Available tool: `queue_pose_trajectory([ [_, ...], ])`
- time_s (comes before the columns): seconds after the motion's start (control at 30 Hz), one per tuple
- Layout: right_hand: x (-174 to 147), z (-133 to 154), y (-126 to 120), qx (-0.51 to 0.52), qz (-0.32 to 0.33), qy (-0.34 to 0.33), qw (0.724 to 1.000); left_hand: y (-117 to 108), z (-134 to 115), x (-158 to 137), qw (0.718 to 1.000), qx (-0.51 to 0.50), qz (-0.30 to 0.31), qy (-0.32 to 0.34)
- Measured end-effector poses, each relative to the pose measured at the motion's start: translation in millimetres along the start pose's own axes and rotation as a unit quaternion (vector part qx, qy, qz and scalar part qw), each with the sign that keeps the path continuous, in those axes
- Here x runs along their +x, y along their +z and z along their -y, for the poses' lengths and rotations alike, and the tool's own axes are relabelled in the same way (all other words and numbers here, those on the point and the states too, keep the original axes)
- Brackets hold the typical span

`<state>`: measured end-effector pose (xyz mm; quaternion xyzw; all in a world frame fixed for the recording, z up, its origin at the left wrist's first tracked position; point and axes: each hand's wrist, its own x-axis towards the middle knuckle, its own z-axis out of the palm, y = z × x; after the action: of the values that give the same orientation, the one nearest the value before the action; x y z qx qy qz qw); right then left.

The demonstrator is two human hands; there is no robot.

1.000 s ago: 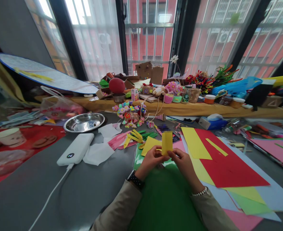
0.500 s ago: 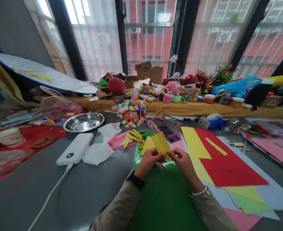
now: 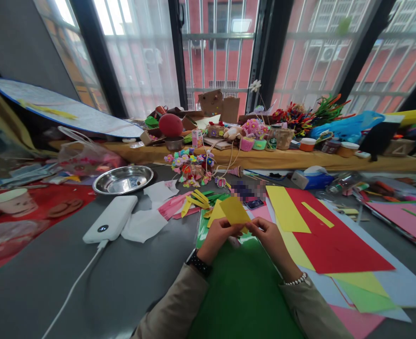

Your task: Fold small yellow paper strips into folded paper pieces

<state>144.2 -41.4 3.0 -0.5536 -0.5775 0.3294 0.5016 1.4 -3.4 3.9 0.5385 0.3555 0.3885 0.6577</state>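
Observation:
A small piece of yellow paper is held up between my two hands, above the near end of a green glossy sheet. My left hand pinches its lower left edge between thumb and fingers. At the lower right corner my right hand pinches the same piece. Just behind it lies another yellow paper piece, partly covered by the held one. Folded yellow strips and green strips sit beyond my left hand.
To the right, a red sheet overlaps yellow and pale sheets, with a yellow strip on it. On the left are a white power bank with a cable, white paper scraps and a metal plate. Small craft flowers stand behind.
The yellow paper has tilted slightly, its upper edge shifting a little to the left. Both hands keep nearly the same place and grip.

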Motion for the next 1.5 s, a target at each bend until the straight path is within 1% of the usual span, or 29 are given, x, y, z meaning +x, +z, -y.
queue_pose_trajectory([
  [0.1,0.2,0.5,0.5,-0.004,0.02,0.006,1.0,-1.4,-1.2,-0.8,0.999,-0.006,-0.038,0.016],
  [0.17,0.4,0.8,1.4,-0.01,0.031,0.002,0.999,-2.3,-1.8,-1.2,0.998,-0.001,-0.052,0.029],
  [0.23,0.2,1.0,2.4,-0.009,0.039,-0.006,0.999,-2.6,-1.9,-1.4,0.998,0.008,-0.054,0.036],
  [0.37,-0.7,1.3,3.4,-0.01,0.042,-0.023,0.999,-2.3,-0.4,-0.5,0.999,0.001,-0.047,0.023],
  [0.63,-1.3,-1.5,4.5,-0.034,0.034,-0.04,0.998,-0.7,0.1,0.2,0.998,0.019,-0.065,0.015],
  [0.77,-0.1,-5.2,5.3,-0.041,0.035,-0.049,0.997,1.0,-1.8,-1.9,0.997,0.033,-0.062,0.026],
  [0.87,0.4,-5.3,5.6,-0.05,0.042,-0.048,0.997,-0.2,1.5,0.2,0.997,0.042,-0.064,0.029],
  [1.0,-0.4,-2.0,6.3,-0.047,0.039,-0.042,0.997,-2.0,6.6,3.8,0.996,0.008,-0.083,0.024],
  [1.17,-0.9,-1.0,7.4,-0.016,0.031,-0.034,0.999,0.9,1.8,1.8,0.994,-0.059,-0.089,0.004],
  [1.37,-0.8,-2.6,7.7,-0.014,0.042,-0.035,0.998,2.6,-1.4,0.1,0.994,-0.07,-0.085,-0.009],
  [1.5,-2.1,-2.4,9.3,-0.022,0.046,-0.046,0.998,2.1,0.4,0.3,0.995,-0.066,-0.067,0.012],
])
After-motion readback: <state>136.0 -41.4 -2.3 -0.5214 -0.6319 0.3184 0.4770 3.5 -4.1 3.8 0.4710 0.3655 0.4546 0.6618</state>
